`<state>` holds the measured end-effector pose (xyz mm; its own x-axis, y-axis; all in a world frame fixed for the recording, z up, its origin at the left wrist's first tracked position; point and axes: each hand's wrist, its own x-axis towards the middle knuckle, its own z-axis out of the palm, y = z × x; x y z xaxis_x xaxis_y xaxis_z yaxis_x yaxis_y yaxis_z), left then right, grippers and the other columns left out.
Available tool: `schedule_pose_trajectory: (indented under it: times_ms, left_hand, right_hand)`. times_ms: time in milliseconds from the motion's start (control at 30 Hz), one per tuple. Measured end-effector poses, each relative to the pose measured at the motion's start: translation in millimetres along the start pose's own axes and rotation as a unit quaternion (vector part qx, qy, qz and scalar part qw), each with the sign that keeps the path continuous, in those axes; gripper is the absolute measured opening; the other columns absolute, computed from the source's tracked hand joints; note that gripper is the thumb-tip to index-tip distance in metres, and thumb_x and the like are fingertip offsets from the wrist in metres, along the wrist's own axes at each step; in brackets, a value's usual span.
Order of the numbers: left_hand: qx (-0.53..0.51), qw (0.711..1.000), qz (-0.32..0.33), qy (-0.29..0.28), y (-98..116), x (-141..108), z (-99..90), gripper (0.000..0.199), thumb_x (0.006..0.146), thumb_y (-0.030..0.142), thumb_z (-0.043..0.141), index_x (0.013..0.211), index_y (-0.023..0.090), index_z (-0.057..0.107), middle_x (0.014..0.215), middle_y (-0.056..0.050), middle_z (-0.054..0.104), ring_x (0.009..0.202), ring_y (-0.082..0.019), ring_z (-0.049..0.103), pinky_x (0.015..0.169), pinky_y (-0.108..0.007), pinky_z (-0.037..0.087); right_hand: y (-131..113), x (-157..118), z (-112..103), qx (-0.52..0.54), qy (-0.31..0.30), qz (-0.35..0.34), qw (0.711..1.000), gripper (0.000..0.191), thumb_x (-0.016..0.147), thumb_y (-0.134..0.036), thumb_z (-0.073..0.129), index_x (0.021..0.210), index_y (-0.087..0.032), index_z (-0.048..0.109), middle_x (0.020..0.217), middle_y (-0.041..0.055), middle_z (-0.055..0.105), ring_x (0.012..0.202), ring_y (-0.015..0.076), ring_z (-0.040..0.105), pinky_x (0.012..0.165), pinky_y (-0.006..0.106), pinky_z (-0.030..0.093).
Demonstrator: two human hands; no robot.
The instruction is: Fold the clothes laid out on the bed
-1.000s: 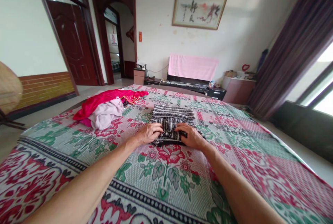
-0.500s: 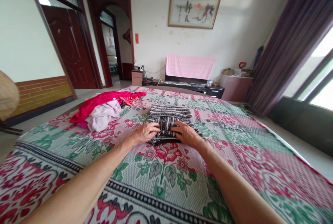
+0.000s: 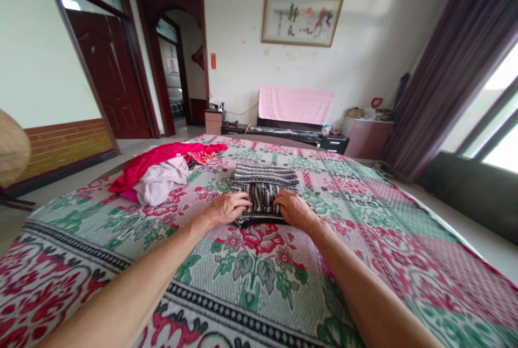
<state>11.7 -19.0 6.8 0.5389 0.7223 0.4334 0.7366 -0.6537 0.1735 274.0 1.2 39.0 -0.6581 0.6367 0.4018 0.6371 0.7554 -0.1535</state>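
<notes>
A black-and-white patterned knit garment [image 3: 265, 175] lies folded on the floral bedspread [image 3: 243, 251], straight in front of me. Its far part is a flat striped band, and the nearer part is bunched with stripes running lengthwise. My left hand [image 3: 229, 209] grips the near part at its left side, fingers curled onto the fabric. On the right side my right hand [image 3: 294, 209] pinches the same part, its fingertips bent into the knit. A dark edge of the garment shows below the hands.
Left of the garment lies a heap of clothes, with a red garment [image 3: 149, 160] and a pale pink one [image 3: 162, 181]. Beyond the bed's far edge stands a low black cabinet [image 3: 291, 137] with a pink cloth [image 3: 295, 103] above it. Purple curtains [image 3: 429, 67] hang at the right.
My right hand has shifted slightly right, and its fingers are more tightly curled on the knit. More of the striped fabric shows between my hands. The left hand has barely moved.
</notes>
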Motion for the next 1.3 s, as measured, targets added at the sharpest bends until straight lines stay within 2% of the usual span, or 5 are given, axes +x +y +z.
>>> schedule_pose_trajectory:
  times_ms: [167, 367, 667, 933, 1300]
  left_hand:
    - [0.036, 0.999, 0.032, -0.005, 6.5, 4.0, -5.6, 0.031, 0.086, 0.016, 0.046, 0.103, 0.021, 0.072, 0.114, -0.005, 0.066, 0.101, -0.016, 0.063, 0.093, -0.027, 0.047]
    - [0.043, 0.997, 0.07, -0.003, 25.5, 11.3, -10.7, 0.03, 0.083, 0.013, 0.047, 0.1, 0.021, 0.071, 0.11, -0.004, 0.067, 0.097, -0.016, 0.062, 0.09, -0.029, 0.046]
    - [0.057, 0.996, 0.069, -0.025, 28.1, 10.9, -3.8, 0.031, 0.086, 0.014, 0.045, 0.098, 0.021, 0.072, 0.109, -0.004, 0.068, 0.093, -0.016, 0.061, 0.087, -0.03, 0.044]
    - [0.017, 0.998, 0.043, -0.039, 31.2, 11.3, -5.5, 0.037, 0.083, 0.011, 0.043, 0.104, 0.024, 0.071, 0.115, -0.002, 0.067, 0.099, -0.016, 0.061, 0.091, -0.032, 0.044]
    - [0.036, 0.997, 0.048, -0.05, 29.6, 9.9, -5.0, 0.034, 0.085, 0.015, 0.043, 0.103, 0.024, 0.071, 0.091, -0.004, 0.068, 0.088, -0.017, 0.06, 0.083, -0.03, 0.046]
  right_hand:
    - [-2.3, 1.7, -8.0, 0.071, 0.004, 0.016, 0.997, 0.033, 0.069, -0.002, 0.042, 0.08, -0.018, 0.069, 0.085, 0.004, 0.068, 0.081, 0.0156, 0.061, 0.079, 0.026, 0.045]
    - [-11.3, 5.9, -5.8, 0.091, 0.104, 0.0, 0.99, 0.02, 0.076, -0.01, 0.05, 0.089, -0.017, 0.064, 0.09, 0.0053, 0.066, 0.086, 0.0168, 0.059, 0.082, 0.029, 0.045]
    - [-11.7, 12.1, 14.8, 0.036, 0.025, 0.009, 0.999, 0.021, 0.081, -0.012, 0.051, 0.091, -0.017, 0.069, 0.094, 0.0077, 0.066, 0.092, 0.018, 0.059, 0.084, 0.028, 0.044]
    - [-15.8, 14.6, 10.4, 0.109, 0.175, 0.091, 0.974, 0.017, 0.083, -0.018, 0.049, 0.086, -0.019, 0.066, 0.084, 0.0041, 0.068, 0.076, 0.0151, 0.061, 0.074, 0.025, 0.045]
    - [-25.1, 8.7, 9.0, 0.114, 0.085, -0.002, 0.99, 0.014, 0.082, -0.016, 0.052, 0.085, -0.019, 0.066, 0.084, 0.0037, 0.069, 0.083, 0.0158, 0.061, 0.081, 0.027, 0.044]
